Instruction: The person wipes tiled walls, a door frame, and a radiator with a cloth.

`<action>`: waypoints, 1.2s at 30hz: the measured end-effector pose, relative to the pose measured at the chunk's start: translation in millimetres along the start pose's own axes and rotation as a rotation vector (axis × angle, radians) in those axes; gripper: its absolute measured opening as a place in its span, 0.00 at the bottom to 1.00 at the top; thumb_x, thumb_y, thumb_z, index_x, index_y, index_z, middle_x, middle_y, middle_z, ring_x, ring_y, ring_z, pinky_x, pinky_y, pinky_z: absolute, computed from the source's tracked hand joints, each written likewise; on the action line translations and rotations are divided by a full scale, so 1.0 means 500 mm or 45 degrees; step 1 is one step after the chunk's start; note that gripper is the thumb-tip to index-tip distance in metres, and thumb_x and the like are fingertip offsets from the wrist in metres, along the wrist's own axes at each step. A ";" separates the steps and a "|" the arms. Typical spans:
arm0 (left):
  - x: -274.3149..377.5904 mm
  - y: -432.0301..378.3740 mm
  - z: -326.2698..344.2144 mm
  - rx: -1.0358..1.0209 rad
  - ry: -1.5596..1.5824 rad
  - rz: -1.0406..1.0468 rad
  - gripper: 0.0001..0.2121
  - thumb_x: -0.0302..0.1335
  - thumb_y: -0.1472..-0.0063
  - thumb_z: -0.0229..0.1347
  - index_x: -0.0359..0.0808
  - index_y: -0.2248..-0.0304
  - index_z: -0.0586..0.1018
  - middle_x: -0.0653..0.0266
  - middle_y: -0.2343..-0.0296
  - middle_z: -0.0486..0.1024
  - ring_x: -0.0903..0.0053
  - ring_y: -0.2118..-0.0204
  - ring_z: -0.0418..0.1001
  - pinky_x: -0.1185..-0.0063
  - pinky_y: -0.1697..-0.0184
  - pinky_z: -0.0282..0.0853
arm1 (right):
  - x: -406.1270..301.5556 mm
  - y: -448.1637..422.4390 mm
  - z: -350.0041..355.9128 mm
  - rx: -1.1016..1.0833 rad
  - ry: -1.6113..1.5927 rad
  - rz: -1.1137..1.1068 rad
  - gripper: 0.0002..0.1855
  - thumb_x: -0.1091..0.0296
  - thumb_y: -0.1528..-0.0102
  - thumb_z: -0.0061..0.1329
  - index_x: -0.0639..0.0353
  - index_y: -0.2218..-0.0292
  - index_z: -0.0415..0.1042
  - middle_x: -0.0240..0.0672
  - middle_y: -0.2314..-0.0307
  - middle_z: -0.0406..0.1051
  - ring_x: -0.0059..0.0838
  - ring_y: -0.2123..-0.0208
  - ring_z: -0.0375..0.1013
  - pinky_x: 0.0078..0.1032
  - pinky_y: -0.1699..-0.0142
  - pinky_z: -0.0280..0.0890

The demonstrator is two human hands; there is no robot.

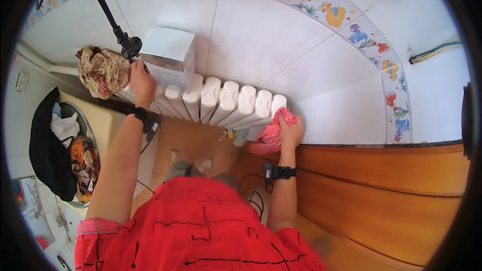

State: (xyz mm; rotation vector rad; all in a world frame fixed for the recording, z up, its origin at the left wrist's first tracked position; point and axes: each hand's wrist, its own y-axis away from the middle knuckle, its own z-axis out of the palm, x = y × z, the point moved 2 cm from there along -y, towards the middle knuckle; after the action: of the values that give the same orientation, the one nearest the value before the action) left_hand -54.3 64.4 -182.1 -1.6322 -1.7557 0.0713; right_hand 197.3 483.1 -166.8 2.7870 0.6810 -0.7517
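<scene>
My right hand [292, 131] grips a bunched pink cloth [272, 135] at the right end of a white radiator [229, 96]. At the radiator's left part, my left hand [143, 82] is beside a white box [167, 51] that stands on top of the radiator. Its fingers are partly hidden, so whether they hold anything is unclear. A crumpled patterned cloth [103, 73] lies just left of that hand. Above the hand hangs a black plug [130, 46] on a thick cord.
On the left, a basin [89, 128] holds a white cloth [66, 126], a black cloth [49, 150] and an orange patterned cloth [83, 162]. A wooden cabinet [376, 195] fills the right side. Cables [258, 197] hang near my body. Exposed wires [433, 52] come out of the tiled wall.
</scene>
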 end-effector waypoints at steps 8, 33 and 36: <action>-0.003 -0.007 0.008 -0.022 -0.038 0.016 0.05 0.25 0.42 0.48 0.37 0.65 0.73 0.59 0.63 0.70 0.57 0.61 0.71 0.65 0.62 0.68 | -0.128 -0.103 -0.004 -0.063 0.129 -0.057 0.30 0.41 0.58 0.59 0.53 0.59 0.74 0.42 0.64 0.74 0.47 0.60 0.73 0.41 0.57 0.68; -0.017 -0.007 0.008 -0.029 -0.018 0.056 0.05 0.25 0.42 0.48 0.36 0.67 0.72 0.59 0.63 0.70 0.57 0.60 0.71 0.64 0.62 0.68 | -0.034 0.003 -0.007 -0.061 -0.080 -0.054 0.31 0.43 0.60 0.61 0.57 0.60 0.74 0.44 0.64 0.75 0.48 0.60 0.74 0.39 0.58 0.68; -0.012 -0.006 0.011 -0.009 -0.007 0.066 0.05 0.25 0.42 0.48 0.36 0.66 0.72 0.59 0.63 0.70 0.57 0.61 0.71 0.64 0.63 0.68 | 0.029 0.016 0.012 -0.005 -0.214 0.018 0.31 0.44 0.60 0.63 0.58 0.61 0.74 0.46 0.65 0.75 0.48 0.61 0.74 0.40 0.58 0.68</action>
State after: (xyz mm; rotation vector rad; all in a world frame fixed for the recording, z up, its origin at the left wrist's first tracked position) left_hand -60.2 60.9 -187.7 -1.6842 -1.7196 0.0936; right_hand 209.9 480.0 -178.9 2.6829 0.6297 -0.9672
